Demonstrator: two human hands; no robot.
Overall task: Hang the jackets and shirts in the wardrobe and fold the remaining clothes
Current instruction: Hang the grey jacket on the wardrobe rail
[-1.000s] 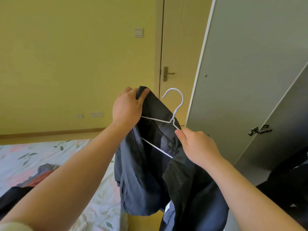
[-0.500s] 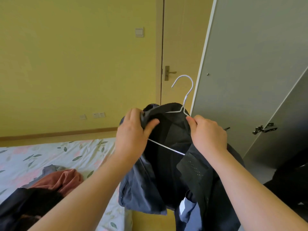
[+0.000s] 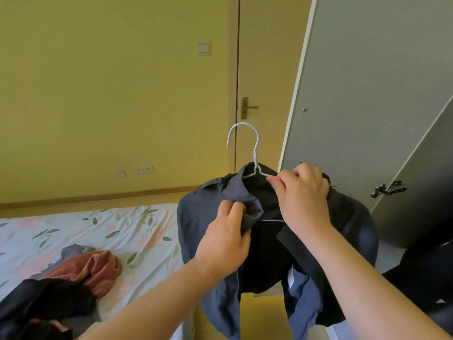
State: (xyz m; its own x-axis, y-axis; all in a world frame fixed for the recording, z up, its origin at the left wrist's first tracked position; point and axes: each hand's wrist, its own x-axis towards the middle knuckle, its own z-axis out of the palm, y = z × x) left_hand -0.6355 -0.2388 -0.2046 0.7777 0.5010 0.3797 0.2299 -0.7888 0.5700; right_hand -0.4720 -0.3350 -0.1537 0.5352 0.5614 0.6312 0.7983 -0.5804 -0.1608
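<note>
A dark blue-grey jacket (image 3: 203,224) with a black lining hangs over a white wire hanger (image 3: 255,153), held in the air in front of me. Its hook points up and curls to the left. My left hand (image 3: 228,231) pinches the jacket's front edge near the collar. My right hand (image 3: 304,192) grips the hanger's right shoulder wire together with the jacket cloth. The grey wardrobe door (image 3: 367,94) stands open just right of the jacket.
A bed with a leaf-print sheet (image 3: 98,229) lies at the left. On it sit a pink-brown garment (image 3: 98,266) and black clothes (image 3: 44,305). Behind are a yellow wall and a closed door (image 3: 259,69). Dark clothes (image 3: 426,273) show at the lower right.
The jacket's left shoulder has settled onto the hanger, and the hanger now stands upright. My left hand has dropped from the collar top to the front edge.
</note>
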